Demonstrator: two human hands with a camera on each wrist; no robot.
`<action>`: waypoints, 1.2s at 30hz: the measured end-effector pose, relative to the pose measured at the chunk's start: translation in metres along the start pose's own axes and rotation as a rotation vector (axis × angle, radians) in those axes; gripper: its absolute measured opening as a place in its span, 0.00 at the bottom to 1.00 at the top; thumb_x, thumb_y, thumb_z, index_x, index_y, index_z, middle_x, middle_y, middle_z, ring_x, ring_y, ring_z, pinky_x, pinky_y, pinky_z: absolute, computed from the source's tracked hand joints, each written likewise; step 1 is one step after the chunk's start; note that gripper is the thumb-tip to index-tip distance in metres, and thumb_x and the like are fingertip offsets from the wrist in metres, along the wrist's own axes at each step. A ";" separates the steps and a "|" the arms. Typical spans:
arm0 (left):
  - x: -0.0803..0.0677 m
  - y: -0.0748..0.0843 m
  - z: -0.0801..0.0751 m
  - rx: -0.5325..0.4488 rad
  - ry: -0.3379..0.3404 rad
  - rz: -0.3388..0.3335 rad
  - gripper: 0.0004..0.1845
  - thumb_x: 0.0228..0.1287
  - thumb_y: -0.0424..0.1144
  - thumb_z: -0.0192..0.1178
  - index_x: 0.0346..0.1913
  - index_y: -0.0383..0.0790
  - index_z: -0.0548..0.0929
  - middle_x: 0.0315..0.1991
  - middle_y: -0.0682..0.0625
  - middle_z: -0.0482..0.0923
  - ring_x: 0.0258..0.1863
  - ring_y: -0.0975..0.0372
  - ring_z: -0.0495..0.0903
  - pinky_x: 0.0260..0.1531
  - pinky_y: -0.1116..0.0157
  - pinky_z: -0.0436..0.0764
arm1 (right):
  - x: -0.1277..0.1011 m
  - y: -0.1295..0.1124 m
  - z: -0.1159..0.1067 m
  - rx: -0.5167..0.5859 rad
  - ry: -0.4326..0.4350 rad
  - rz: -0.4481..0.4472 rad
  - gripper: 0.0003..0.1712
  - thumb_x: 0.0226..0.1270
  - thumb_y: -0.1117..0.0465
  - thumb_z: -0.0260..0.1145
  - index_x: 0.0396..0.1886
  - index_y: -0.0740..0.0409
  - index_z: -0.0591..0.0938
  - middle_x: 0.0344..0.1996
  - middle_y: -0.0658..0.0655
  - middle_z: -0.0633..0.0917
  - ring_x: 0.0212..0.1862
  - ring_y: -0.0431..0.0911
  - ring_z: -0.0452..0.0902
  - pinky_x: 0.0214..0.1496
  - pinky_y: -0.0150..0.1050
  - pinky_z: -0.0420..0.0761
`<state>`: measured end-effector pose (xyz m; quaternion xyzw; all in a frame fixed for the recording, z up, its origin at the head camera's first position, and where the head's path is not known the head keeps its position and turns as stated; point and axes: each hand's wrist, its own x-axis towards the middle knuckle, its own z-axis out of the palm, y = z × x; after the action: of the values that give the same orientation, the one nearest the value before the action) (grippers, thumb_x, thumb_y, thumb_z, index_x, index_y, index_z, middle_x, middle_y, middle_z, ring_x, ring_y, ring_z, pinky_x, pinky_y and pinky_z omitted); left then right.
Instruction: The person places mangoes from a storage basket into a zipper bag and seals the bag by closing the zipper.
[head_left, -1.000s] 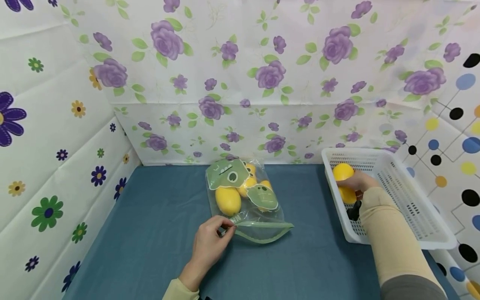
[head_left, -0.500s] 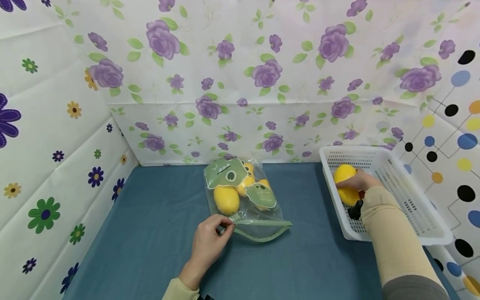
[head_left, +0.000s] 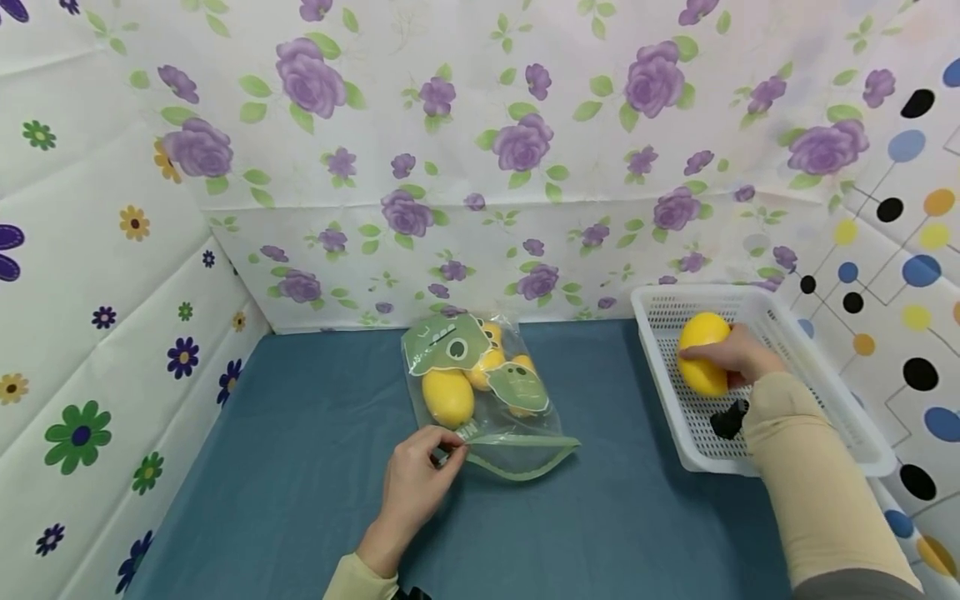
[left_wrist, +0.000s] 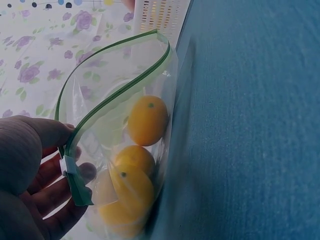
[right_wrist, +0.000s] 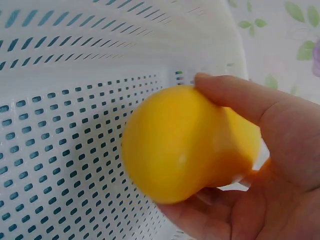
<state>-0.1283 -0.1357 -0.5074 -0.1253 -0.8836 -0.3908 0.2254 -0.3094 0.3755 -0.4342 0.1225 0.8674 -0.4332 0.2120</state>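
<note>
A clear zip bag point(head_left: 510, 429) with a green seal and green cartoon animal prints lies near the back of the table. Inside it are several yellow fruits point(head_left: 447, 398), which look orange in the left wrist view. My left hand point(head_left: 420, 479) pinches the left corner of the bag's mouth beside the white slider point(left_wrist: 67, 165); the mouth gapes in that view. Over the white basket point(head_left: 678, 433), my right hand point(head_left: 738, 354) grips a smooth yellow pear point(right_wrist: 170, 147), thumb on one side and fingers on the other. The pear's narrower end points toward the palm.
The perforated basket stands at the right of the blue tabletop point(head_left: 315, 417), its rim raised around my right hand. A black device point(head_left: 729, 419) shows beside my right wrist. A floral sheet point(head_left: 480, 167) hangs behind, with patterned sheets on both sides.
My right hand has raised the pear from the basket's left side, shifting it slightly right. My left hand keeps its pinch on the bag. The head view has shifted slightly.
</note>
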 end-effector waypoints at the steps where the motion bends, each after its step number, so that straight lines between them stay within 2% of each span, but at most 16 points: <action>1: 0.000 0.000 0.000 0.001 -0.004 0.002 0.05 0.65 0.36 0.78 0.38 0.51 0.91 0.35 0.61 0.85 0.32 0.70 0.83 0.29 0.68 0.82 | -0.001 0.001 -0.001 0.019 0.020 -0.023 0.75 0.71 0.42 0.74 0.79 0.74 0.26 0.62 0.81 0.58 0.50 0.66 0.78 0.45 0.55 0.89; 5: -0.001 0.000 -0.002 0.000 -0.014 0.012 0.02 0.69 0.40 0.76 0.38 0.48 0.92 0.35 0.60 0.85 0.32 0.67 0.84 0.29 0.68 0.82 | -0.010 0.003 -0.002 0.069 0.088 -0.110 0.75 0.73 0.36 0.71 0.80 0.67 0.23 0.65 0.80 0.57 0.52 0.64 0.77 0.47 0.55 0.89; 10: -0.002 0.001 -0.003 -0.005 -0.015 0.018 0.02 0.70 0.40 0.75 0.39 0.47 0.92 0.35 0.60 0.85 0.32 0.66 0.84 0.28 0.67 0.82 | -0.036 -0.007 -0.003 0.119 0.129 -0.179 0.73 0.75 0.32 0.66 0.82 0.61 0.20 0.69 0.80 0.57 0.50 0.58 0.80 0.47 0.46 0.89; 13: -0.002 0.002 -0.003 -0.003 -0.018 0.019 0.02 0.69 0.40 0.75 0.39 0.48 0.92 0.35 0.60 0.85 0.32 0.66 0.84 0.28 0.68 0.82 | -0.052 -0.012 0.000 0.141 0.141 -0.197 0.72 0.75 0.30 0.64 0.82 0.59 0.21 0.72 0.79 0.56 0.55 0.60 0.77 0.45 0.41 0.88; 16: -0.001 0.003 -0.003 -0.002 -0.016 0.017 0.03 0.68 0.38 0.76 0.38 0.49 0.92 0.35 0.60 0.85 0.32 0.66 0.84 0.28 0.68 0.82 | -0.066 -0.017 0.008 0.152 0.150 -0.234 0.69 0.76 0.30 0.64 0.84 0.58 0.26 0.73 0.78 0.56 0.59 0.63 0.74 0.45 0.38 0.87; 20: -0.001 0.005 -0.003 0.004 -0.017 0.022 0.03 0.68 0.38 0.76 0.38 0.50 0.91 0.36 0.60 0.85 0.32 0.64 0.85 0.28 0.67 0.82 | -0.082 -0.023 0.021 0.170 0.156 -0.294 0.65 0.77 0.31 0.63 0.85 0.56 0.31 0.74 0.75 0.56 0.61 0.64 0.72 0.45 0.38 0.87; 25: -0.002 0.006 -0.004 0.010 -0.023 0.028 0.02 0.68 0.39 0.76 0.39 0.49 0.92 0.36 0.59 0.86 0.32 0.62 0.86 0.28 0.67 0.82 | -0.100 -0.030 0.038 0.225 0.133 -0.334 0.62 0.81 0.34 0.59 0.84 0.53 0.26 0.75 0.75 0.54 0.63 0.64 0.70 0.45 0.35 0.86; 30: -0.004 0.006 -0.004 0.015 -0.029 0.020 0.04 0.66 0.36 0.77 0.39 0.48 0.92 0.36 0.59 0.86 0.33 0.61 0.86 0.28 0.67 0.82 | -0.114 -0.036 0.054 0.286 0.140 -0.367 0.59 0.83 0.37 0.59 0.84 0.51 0.26 0.73 0.70 0.56 0.62 0.59 0.70 0.46 0.35 0.86; 36: -0.007 0.006 -0.004 0.019 -0.038 0.010 0.08 0.63 0.34 0.78 0.38 0.51 0.91 0.36 0.59 0.86 0.32 0.63 0.85 0.28 0.68 0.82 | -0.129 -0.036 0.074 0.343 0.124 -0.406 0.53 0.85 0.41 0.59 0.83 0.47 0.31 0.70 0.63 0.58 0.59 0.55 0.72 0.49 0.38 0.87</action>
<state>-0.1186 -0.1352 -0.5045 -0.1347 -0.8907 -0.3791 0.2118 -0.1909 0.2911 -0.3871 0.0066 0.7994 -0.5992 0.0435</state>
